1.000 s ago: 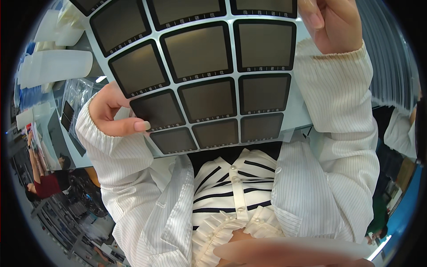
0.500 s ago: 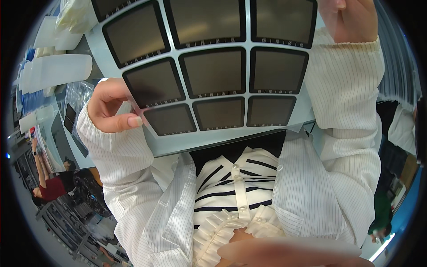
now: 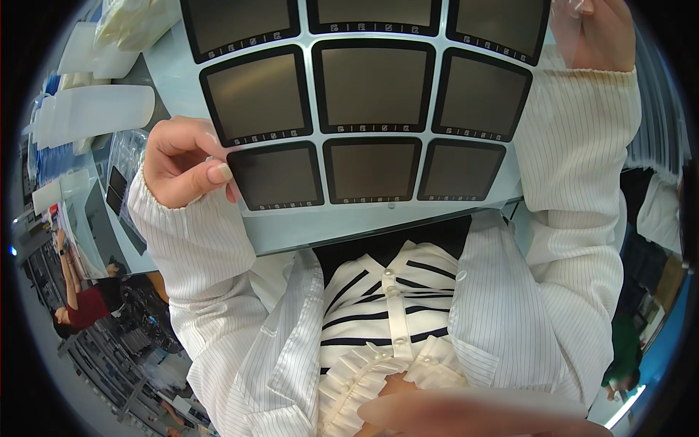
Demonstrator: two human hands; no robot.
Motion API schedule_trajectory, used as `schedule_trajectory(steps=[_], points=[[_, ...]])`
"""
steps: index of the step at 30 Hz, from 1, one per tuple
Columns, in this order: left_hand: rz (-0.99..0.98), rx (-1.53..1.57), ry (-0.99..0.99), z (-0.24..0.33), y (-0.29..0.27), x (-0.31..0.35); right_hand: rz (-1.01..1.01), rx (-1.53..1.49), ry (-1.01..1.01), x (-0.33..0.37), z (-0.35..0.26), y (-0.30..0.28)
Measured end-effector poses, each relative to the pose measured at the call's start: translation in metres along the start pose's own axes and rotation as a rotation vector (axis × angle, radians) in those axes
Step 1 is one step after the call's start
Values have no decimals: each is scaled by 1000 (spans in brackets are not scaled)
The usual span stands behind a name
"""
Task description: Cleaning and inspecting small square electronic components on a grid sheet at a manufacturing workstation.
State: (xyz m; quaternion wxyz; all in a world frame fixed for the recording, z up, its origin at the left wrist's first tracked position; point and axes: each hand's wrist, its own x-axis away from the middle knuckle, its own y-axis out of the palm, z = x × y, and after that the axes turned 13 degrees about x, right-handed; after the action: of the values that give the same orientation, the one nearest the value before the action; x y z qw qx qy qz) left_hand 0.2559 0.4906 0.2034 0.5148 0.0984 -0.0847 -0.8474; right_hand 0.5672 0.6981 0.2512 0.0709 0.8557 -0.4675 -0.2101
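A clear film sheet with rows of dark, black-framed rectangular panels [image 3: 372, 87] is held up in front of me, above a pale tabletop [image 3: 306, 229]. My left hand [image 3: 186, 164] pinches the sheet's left edge between thumb and fingers, beside the lower rows. At the upper right, my right hand [image 3: 601, 33] is closed on the sheet's clear right margin; the frame's top edge cuts off some of its fingers. Small pale marks run along the bottom border of each panel. The sheet's far end lies outside the picture.
Translucent white plastic holders [image 3: 102, 109] stand at the left, near a clear bag [image 3: 127, 156] and a dark panel [image 3: 116, 189]. Stacked thin sheets [image 3: 662, 109] are at the far right. Another person in a dark red top [image 3: 86, 306] is at far left.
The sheet has shifted upward and slightly right, and its panels appear larger and less tilted. Both hands keep hold; my right hand has moved slightly right.
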Motion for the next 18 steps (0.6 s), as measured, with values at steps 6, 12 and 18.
schedule_trajectory(steps=[6, 12, 18], points=[[42, 37, -20, 2, 5, -1, -85, -15, -19, 1, 1, 3], [-10, -4, -16, 4, 6, -4, -39, 24, -27, 1, 3, 2], [128, 16, -25, 6, 15, 2, -73, -59, 23, 0, 3, -3]])
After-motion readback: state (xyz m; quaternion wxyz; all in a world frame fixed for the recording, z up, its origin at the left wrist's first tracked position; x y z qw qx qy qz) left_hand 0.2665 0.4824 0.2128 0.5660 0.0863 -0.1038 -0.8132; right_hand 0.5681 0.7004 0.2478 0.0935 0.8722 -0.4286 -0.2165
